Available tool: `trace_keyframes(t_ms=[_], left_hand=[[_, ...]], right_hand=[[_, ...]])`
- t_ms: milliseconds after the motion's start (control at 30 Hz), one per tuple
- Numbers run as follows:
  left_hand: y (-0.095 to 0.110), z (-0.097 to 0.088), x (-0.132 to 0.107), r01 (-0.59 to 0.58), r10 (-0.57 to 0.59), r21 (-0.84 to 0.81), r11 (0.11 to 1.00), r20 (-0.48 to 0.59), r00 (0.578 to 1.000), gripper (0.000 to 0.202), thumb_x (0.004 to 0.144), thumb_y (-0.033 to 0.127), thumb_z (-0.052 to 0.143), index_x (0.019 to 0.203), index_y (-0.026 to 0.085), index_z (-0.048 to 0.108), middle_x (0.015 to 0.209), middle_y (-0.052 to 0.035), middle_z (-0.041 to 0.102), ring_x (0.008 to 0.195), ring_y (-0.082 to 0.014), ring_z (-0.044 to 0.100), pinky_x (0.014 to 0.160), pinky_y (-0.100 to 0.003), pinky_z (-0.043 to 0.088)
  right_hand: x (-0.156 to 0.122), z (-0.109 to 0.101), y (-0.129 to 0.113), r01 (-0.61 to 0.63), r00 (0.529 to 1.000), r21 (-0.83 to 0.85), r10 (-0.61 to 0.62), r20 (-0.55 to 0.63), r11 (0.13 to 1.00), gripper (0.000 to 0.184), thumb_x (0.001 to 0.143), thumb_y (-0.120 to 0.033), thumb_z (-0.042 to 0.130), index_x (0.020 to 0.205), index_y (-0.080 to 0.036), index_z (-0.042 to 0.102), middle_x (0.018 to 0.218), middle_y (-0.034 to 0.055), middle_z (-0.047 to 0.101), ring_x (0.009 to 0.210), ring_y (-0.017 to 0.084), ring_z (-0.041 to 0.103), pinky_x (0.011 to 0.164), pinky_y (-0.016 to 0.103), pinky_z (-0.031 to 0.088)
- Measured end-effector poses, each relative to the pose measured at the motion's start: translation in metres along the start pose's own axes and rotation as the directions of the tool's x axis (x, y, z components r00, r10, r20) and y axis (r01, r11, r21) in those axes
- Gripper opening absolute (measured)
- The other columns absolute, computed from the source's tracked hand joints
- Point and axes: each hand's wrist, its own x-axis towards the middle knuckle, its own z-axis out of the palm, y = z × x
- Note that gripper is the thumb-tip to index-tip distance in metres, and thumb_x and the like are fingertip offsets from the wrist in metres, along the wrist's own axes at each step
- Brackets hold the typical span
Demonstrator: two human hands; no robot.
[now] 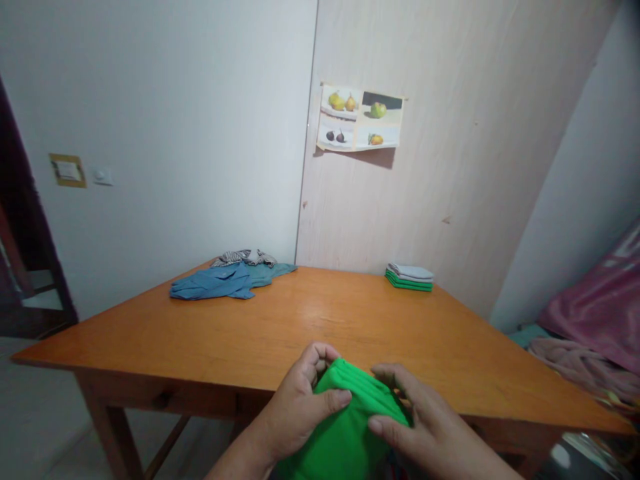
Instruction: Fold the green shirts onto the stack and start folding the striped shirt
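A bright green folded cloth (345, 427) is held between my two hands at the table's near edge, its layered folds facing up and away. My left hand (305, 400) grips its left side, thumb on the front face and fingers curled behind. On the right side, my right hand (415, 413) holds it with the thumb in front and the fingers over the far edge. The lower part of the cloth runs out of the bottom of the view.
The orange wooden table (320, 320) reaches back to the wall. At its far left lie rumpled blue clothes (215, 281) and a patterned cloth (240, 257). A folded stack of grey and green cloth (410, 277) sits far right. Pink fabric (595, 313) is piled beyond the right edge.
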Motion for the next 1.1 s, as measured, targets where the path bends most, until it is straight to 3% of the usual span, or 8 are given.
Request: trace_keyframes(t_ms=[67, 267, 400, 567, 667, 800, 933, 1100], left_hand=[[0.000, 0.004, 0.002, -0.003, 0.002, 0.039, 0.999, 0.012, 1.000, 0.043, 0.079, 0.031, 0.079, 0.107, 0.022, 0.048, 0.095, 0.0011, 0.057, 0.086, -0.0139, 0.053, 0.075, -0.026, 0.044], [-0.001, 0.007, 0.003, -0.008, 0.007, 0.084, 0.996, 0.014, 1.000, 0.040, 0.078, 0.029, 0.077, 0.106, 0.022, 0.050, 0.093, 0.0018, 0.054, 0.085, -0.0139, 0.051, 0.074, -0.026, 0.042], [0.001, 0.005, 0.003, -0.018, 0.015, 0.112, 0.994, 0.025, 1.000, 0.036, 0.079, 0.026, 0.073, 0.107, 0.022, 0.050, 0.095, 0.0013, 0.054, 0.089, -0.0144, 0.051, 0.081, -0.028, 0.041], [0.002, 0.012, 0.005, -0.009, 0.009, 0.128, 0.992, -0.002, 1.000, 0.047, 0.077, 0.021, 0.072, 0.116, 0.024, 0.047, 0.104, -0.0009, 0.055, 0.095, -0.0163, 0.055, 0.088, -0.032, 0.042], [0.002, 0.015, 0.006, -0.031, 0.034, 0.168, 0.985, -0.017, 0.999, 0.051, 0.076, 0.024, 0.074, 0.120, 0.024, 0.047, 0.111, -0.0033, 0.055, 0.100, -0.0183, 0.055, 0.088, -0.033, 0.043], [0.001, 0.008, 0.005, -0.011, 0.004, 0.250, 0.968, 0.029, 1.000, 0.063, 0.070, 0.033, 0.083, 0.122, 0.024, 0.048, 0.119, -0.0052, 0.054, 0.101, -0.0202, 0.055, 0.085, -0.032, 0.045], [-0.004, -0.004, 0.000, 0.031, -0.080, 0.330, 0.943, 0.138, 0.987, 0.072, 0.065, 0.042, 0.086, 0.124, 0.023, 0.049, 0.116, -0.0053, 0.058, 0.104, -0.0247, 0.056, 0.081, -0.031, 0.046], [-0.006, -0.013, -0.007, 0.037, -0.106, 0.460, 0.887, 0.125, 0.987, 0.069, 0.068, 0.041, 0.084, 0.127, 0.022, 0.051, 0.112, -0.0052, 0.061, 0.100, -0.0242, 0.057, 0.077, -0.029, 0.045]], right_hand=[[0.003, 0.000, -0.005, 0.018, 0.999, -0.072, -0.020, -0.030, 0.997, 0.065, 0.077, -0.049, 0.075, 0.134, -0.024, 0.057, 0.126, 0.0111, 0.066, 0.113, 0.030, 0.060, 0.094, 0.039, 0.047], [0.010, 0.001, -0.022, 0.072, 0.995, -0.102, -0.066, 0.070, 0.992, 0.026, 0.086, -0.043, 0.066, 0.102, -0.023, 0.072, 0.096, 0.0047, 0.073, 0.089, 0.023, 0.064, 0.079, 0.030, 0.047], [0.008, 0.001, -0.023, 0.059, 0.996, -0.117, -0.051, 0.077, 0.991, 0.024, 0.087, -0.042, 0.065, 0.099, -0.022, 0.069, 0.093, 0.0037, 0.071, 0.086, 0.021, 0.062, 0.077, 0.029, 0.045], [0.010, 0.002, -0.030, 0.037, 0.994, -0.137, -0.022, 0.109, 0.990, 0.029, 0.083, -0.041, 0.069, 0.104, -0.021, 0.067, 0.095, 0.0037, 0.070, 0.085, 0.020, 0.061, 0.075, 0.027, 0.044], [0.013, 0.002, -0.033, 0.045, 0.994, -0.127, -0.032, 0.102, 0.991, 0.020, 0.084, -0.037, 0.067, 0.095, -0.020, 0.067, 0.090, 0.0027, 0.070, 0.082, 0.019, 0.061, 0.074, 0.027, 0.044], [0.014, -0.009, -0.028, 0.073, 0.995, -0.012, -0.072, 0.070, 0.997, 0.012, 0.085, -0.032, 0.065, 0.089, -0.021, 0.067, 0.087, 0.0007, 0.070, 0.082, 0.019, 0.061, 0.072, 0.027, 0.046], [0.011, -0.028, -0.015, 0.040, 0.998, 0.192, -0.049, 0.044, 0.981, 0.024, 0.087, -0.042, 0.065, 0.100, -0.021, 0.068, 0.096, 0.0031, 0.070, 0.089, 0.023, 0.063, 0.075, 0.031, 0.050], [0.007, -0.043, 0.004, -0.014, 1.000, 0.271, 0.012, 0.008, 0.962, 0.031, 0.087, -0.049, 0.066, 0.102, -0.021, 0.066, 0.097, 0.0038, 0.069, 0.096, 0.025, 0.063, 0.082, 0.034, 0.052]])
